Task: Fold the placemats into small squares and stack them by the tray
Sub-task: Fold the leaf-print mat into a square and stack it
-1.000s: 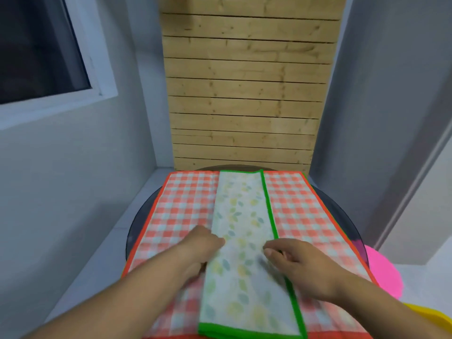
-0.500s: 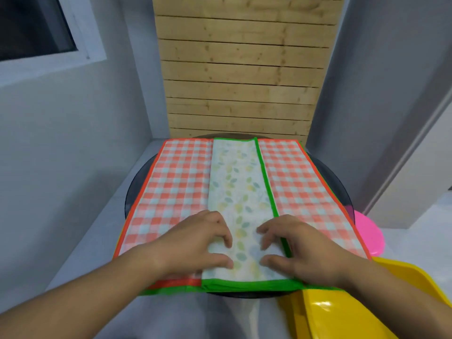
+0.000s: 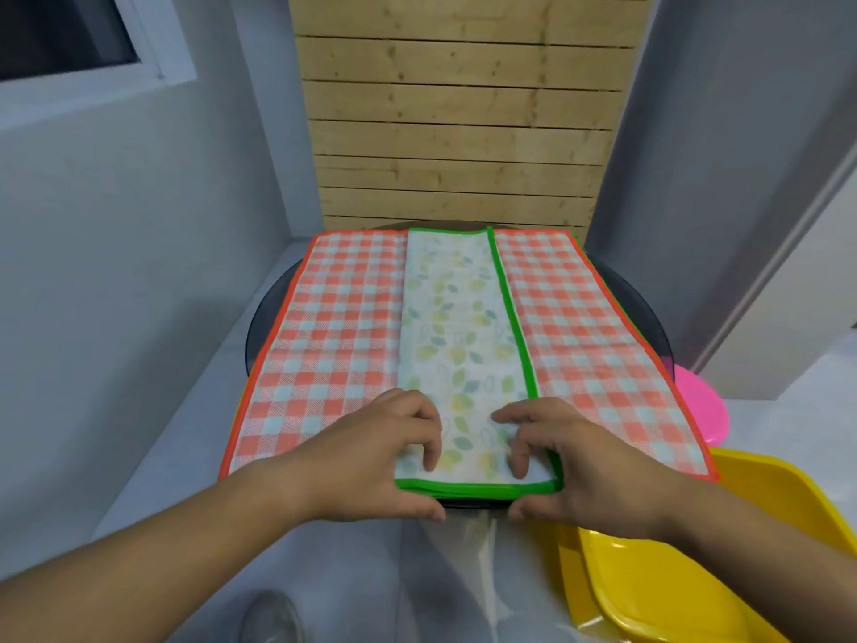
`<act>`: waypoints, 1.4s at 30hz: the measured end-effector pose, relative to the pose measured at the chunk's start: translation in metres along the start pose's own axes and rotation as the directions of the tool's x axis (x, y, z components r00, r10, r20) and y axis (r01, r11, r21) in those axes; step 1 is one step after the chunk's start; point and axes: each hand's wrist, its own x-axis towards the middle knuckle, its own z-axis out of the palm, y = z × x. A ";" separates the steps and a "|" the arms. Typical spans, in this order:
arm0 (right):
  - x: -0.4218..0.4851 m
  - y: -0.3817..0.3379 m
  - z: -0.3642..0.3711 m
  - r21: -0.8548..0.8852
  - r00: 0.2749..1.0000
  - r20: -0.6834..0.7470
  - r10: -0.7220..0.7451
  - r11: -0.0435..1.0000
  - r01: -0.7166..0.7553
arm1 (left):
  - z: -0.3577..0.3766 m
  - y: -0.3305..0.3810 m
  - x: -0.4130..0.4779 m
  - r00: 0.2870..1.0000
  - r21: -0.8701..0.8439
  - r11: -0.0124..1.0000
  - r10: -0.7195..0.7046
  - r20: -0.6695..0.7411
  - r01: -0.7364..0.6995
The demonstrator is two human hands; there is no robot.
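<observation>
A round dark table [image 3: 273, 294] stood in a grey-walled corner, before a pale plank wall [image 3: 463, 132], with a window [image 3: 69, 34] at the upper left. A red checked placemat [image 3: 334, 327] covered most of it. On its middle lay the leaf-print placemat [image 3: 459, 327], folded into a long green-edged strip. The left hand [image 3: 385, 457] and right hand [image 3: 584, 466] each pinched the strip's near end, fingers curled on top, thumbs under the edge. A yellow tray [image 3: 672, 591] sat at the lower right. A pink object [image 3: 700, 410] showed at the right, partly hidden by the table.
</observation>
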 end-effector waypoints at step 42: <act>0.002 0.001 -0.030 0.185 0.995 -0.076 0.069 0.981 -0.053 | -0.024 0.016 0.006 0.968 -0.544 0.833 -0.210 -0.137 0.104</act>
